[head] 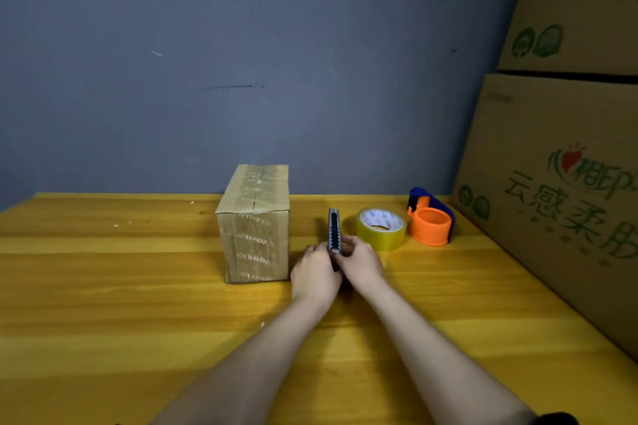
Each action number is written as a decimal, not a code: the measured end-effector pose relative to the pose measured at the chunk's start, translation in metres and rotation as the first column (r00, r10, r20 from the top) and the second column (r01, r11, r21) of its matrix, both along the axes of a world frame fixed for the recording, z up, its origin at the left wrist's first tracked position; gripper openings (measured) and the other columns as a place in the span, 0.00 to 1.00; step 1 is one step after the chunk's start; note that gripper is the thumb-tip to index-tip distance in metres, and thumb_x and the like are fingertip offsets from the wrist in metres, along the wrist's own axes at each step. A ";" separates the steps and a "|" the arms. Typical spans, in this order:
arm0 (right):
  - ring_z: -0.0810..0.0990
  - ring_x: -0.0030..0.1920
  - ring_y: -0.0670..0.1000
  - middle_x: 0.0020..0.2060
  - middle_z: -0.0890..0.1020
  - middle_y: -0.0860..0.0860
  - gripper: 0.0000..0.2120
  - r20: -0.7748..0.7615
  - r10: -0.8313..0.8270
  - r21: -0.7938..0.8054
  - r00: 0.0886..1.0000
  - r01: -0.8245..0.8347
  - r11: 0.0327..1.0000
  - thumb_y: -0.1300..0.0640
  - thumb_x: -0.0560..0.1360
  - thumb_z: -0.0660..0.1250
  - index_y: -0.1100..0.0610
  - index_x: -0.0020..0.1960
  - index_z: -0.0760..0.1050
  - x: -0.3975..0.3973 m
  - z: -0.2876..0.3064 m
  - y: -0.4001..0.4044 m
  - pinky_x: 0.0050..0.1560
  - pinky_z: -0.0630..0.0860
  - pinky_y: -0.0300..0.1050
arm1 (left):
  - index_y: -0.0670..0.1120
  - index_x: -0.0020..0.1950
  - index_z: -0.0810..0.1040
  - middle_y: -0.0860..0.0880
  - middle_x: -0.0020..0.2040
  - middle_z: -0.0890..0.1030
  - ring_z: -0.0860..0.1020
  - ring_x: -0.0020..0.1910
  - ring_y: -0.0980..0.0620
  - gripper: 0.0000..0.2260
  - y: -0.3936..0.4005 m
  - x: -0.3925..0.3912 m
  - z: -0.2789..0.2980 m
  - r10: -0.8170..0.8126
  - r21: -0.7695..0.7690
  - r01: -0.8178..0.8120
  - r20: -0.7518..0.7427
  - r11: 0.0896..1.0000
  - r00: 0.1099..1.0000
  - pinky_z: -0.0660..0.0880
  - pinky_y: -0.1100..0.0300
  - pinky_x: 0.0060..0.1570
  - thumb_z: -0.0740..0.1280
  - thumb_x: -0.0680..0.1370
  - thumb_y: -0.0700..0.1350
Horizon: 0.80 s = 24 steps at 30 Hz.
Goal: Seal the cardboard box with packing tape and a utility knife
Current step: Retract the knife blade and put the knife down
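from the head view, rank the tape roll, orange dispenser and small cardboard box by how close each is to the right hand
1. tape roll: just beyond the right hand, to its right.
2. small cardboard box: to the left, past the left hand.
3. orange dispenser: farthest right, behind the roll.

Both hands, left [316, 274] and right [360, 264], meet with fingers curled, forearms extended.
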State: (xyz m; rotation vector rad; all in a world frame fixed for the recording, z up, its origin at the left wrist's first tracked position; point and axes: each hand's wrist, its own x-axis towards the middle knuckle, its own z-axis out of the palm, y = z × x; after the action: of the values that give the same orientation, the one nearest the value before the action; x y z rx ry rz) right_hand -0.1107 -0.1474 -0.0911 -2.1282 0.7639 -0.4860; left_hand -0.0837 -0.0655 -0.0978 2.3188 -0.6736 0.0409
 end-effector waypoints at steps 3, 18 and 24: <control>0.78 0.60 0.55 0.59 0.82 0.52 0.17 -0.054 -0.015 -0.057 0.998 0.012 0.998 0.51 0.74 0.65 0.51 0.63 0.75 0.008 -0.004 -0.003 0.56 0.75 0.48 | 0.47 0.65 0.73 0.43 0.60 0.76 0.76 0.60 0.40 0.18 -0.008 0.008 -0.003 0.019 0.028 -0.019 -0.002 0.999 1.000 0.72 0.50 0.58 0.60 0.76 0.39; 0.73 0.63 0.57 0.60 0.74 0.56 0.18 -0.195 -0.089 -0.320 0.977 0.023 0.947 0.47 0.79 0.56 0.48 0.66 0.73 0.027 -0.014 -0.012 0.61 0.64 0.49 | 0.47 0.69 0.67 0.43 0.63 0.70 0.69 0.64 0.42 0.16 -0.022 0.028 -0.017 0.049 0.183 -0.060 0.063 0.981 0.997 0.63 0.51 0.64 0.52 0.81 0.45; 0.73 0.63 0.57 0.60 0.74 0.56 0.19 -0.202 -0.074 -0.320 0.976 0.005 0.947 0.46 0.79 0.54 0.49 0.66 0.72 0.021 -0.011 -0.009 0.62 0.64 0.49 | 0.46 0.71 0.64 0.44 0.67 0.67 0.65 0.67 0.43 0.18 -0.021 0.021 -0.013 0.055 0.227 -0.074 0.088 0.971 0.995 0.62 0.50 0.67 0.51 0.82 0.43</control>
State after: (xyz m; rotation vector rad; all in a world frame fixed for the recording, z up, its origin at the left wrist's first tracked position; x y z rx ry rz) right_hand -0.0897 -0.1567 -0.1018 -2.4996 0.8989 -0.4300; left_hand -0.0624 -0.0870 -0.1112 2.5736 -0.6730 0.0917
